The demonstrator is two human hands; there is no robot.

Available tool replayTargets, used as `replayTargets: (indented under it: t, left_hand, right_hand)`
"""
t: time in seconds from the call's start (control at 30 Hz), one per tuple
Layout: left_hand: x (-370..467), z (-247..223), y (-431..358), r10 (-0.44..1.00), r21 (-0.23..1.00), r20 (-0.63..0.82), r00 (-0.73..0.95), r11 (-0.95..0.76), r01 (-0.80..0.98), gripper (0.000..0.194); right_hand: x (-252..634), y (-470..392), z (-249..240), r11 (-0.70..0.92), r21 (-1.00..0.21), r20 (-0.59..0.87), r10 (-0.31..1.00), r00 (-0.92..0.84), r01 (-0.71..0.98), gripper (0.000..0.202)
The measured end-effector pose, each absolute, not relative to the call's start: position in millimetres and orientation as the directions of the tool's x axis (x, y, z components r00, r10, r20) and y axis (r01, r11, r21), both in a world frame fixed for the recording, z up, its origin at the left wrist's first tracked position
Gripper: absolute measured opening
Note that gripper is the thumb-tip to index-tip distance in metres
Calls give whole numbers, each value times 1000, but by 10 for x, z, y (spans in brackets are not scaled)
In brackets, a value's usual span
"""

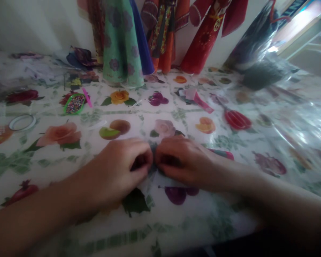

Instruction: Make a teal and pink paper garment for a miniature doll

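My left hand (131, 160) and my right hand (179, 159) meet over the middle of the table, knuckles up. The fingers of both are curled into a pinch, and the fingertips nearly touch. A small dark grey bit of something (153, 157) shows between them, too blurred and too covered to name. Behind my right wrist sticks out the end of a pink-and-grey object (223, 154), the rest of it hidden by the arm.
A fruit-and-flower tablecloth (117, 235) covers the table. Dressed figures, including a green dress (121, 46) and a red one (203, 43), stand at the back. Nearby lie a green tray of beads (75, 103), a tape roll (22, 122), a red oval object (237, 119) and plastic bags (267, 69).
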State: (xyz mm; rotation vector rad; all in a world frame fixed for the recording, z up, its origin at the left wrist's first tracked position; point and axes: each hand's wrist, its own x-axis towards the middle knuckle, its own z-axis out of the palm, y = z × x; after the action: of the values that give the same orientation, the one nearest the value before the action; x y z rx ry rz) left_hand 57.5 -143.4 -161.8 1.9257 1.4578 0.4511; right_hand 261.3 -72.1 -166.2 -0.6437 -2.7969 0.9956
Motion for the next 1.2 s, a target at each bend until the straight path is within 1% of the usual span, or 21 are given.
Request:
replayTargets:
  t: [0.23,0.37,0.5,0.6,0.83,1.03,1.1,1.2]
  left_hand:
    - [536,-1634,-1410,930,686,-121,346,-173,707,12]
    - [538,-1648,-1415,923,701,-113,367,-188,688,12]
    - [551,-1646,-1416,924,696,-112,366,-190,692,13]
    - [553,-1645,-1420,926,698,-107,363,-190,691,14]
    - [543,-1649,-1415,925,722,-130,357,-159,674,14]
    - [540,-1644,-1403,918,706,-161,362,-149,693,15]
    - [537,-1647,-1406,917,706,-161,364,-151,692,14]
    - [533,-1655,-1406,917,707,-140,374,-171,686,14]
  right_hand:
    - [2586,-742,-1576,618,-677,-53,500,-865,399,10]
    - [2582,-792,-1582,668,-635,-31,481,-876,389,9]
    - [2581,-835,-1657,718,-589,10,466,-885,372,3]
    - [2575,-852,-1693,726,-571,9,473,-881,384,6]
    - [2548,-873,-1681,717,-566,-11,486,-874,406,8]
    - [2556,-881,-1679,708,-578,-5,495,-869,407,9]
    - [2560,-882,-1660,705,-591,-6,482,-876,392,9]
    - [2557,-883,-1620,736,-586,10,426,-905,340,10]
